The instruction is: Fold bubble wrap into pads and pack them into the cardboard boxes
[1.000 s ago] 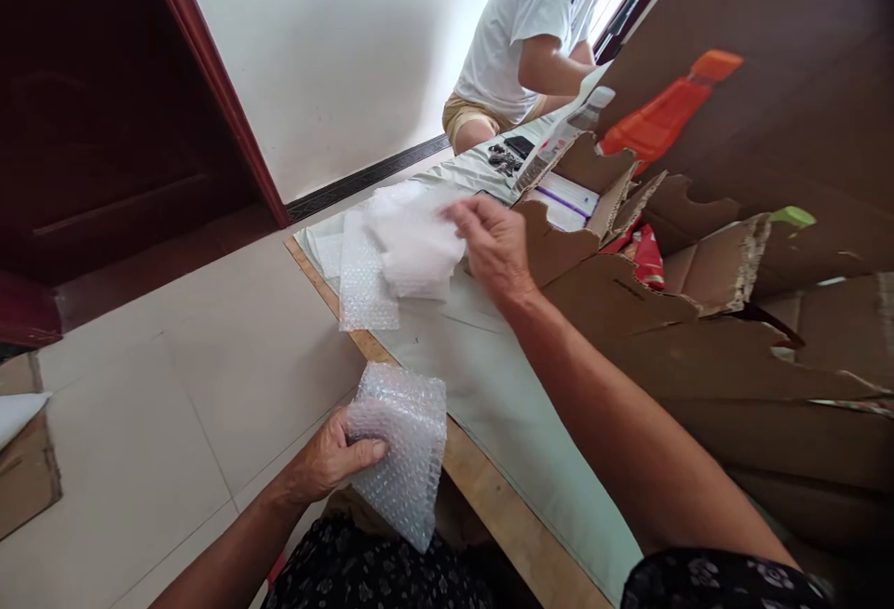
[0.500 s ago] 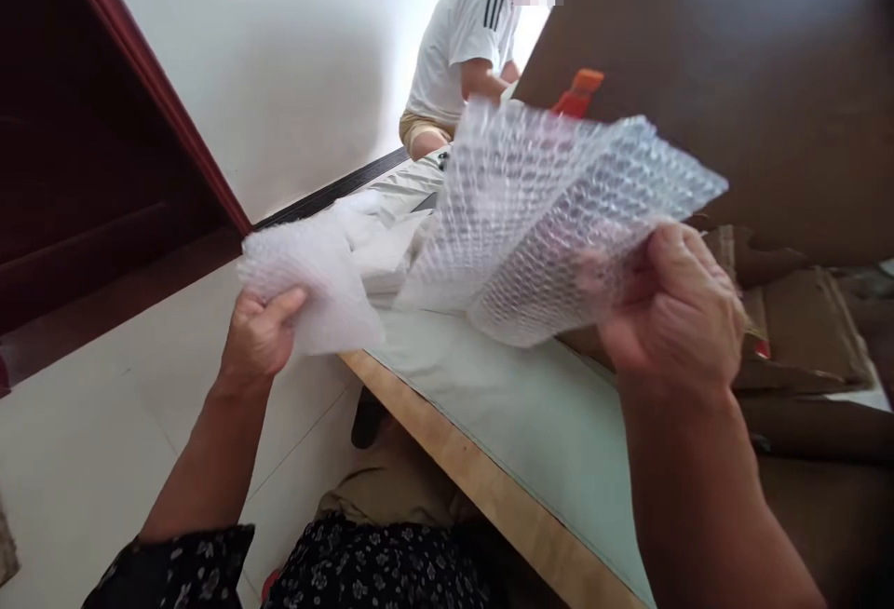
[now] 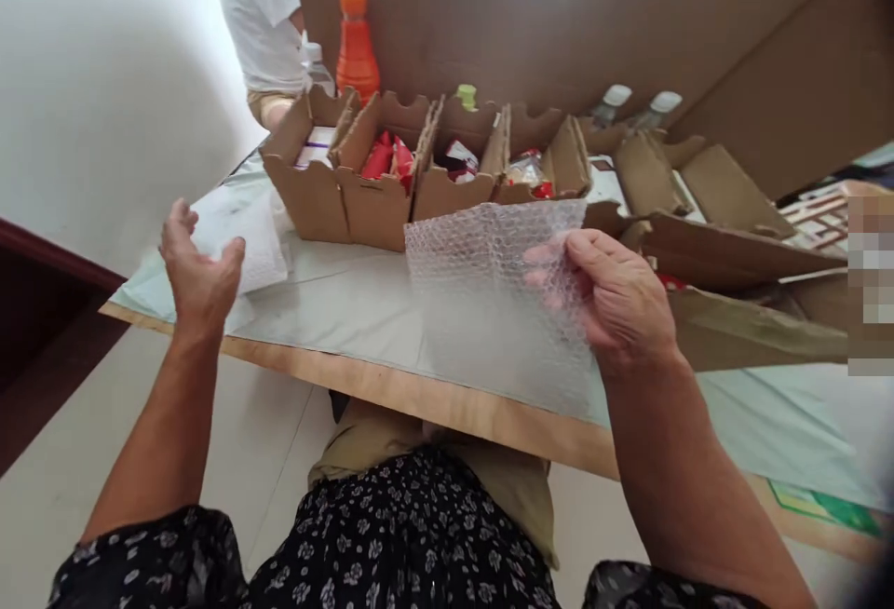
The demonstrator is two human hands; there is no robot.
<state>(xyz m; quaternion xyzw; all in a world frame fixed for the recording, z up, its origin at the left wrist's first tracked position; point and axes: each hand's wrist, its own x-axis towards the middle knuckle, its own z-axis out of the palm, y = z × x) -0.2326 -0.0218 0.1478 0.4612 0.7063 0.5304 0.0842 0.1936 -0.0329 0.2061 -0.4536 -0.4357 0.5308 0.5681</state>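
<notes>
I have the right hand (image 3: 625, 302) pinching one side of the bubble wrap sheet (image 3: 489, 302), thumb in front and fingers behind, raised over the worktop (image 3: 349, 302). I'd grip lightly so it doesn't crease. The left hand (image 3: 199, 264) is spread wide, grasping nothing, by the white packing sheets (image 3: 262, 250). Cardboard boxes (image 3: 377, 218) crowd the far side; I judge my best room leftward, along the front edge (image 3: 391, 381).
</notes>
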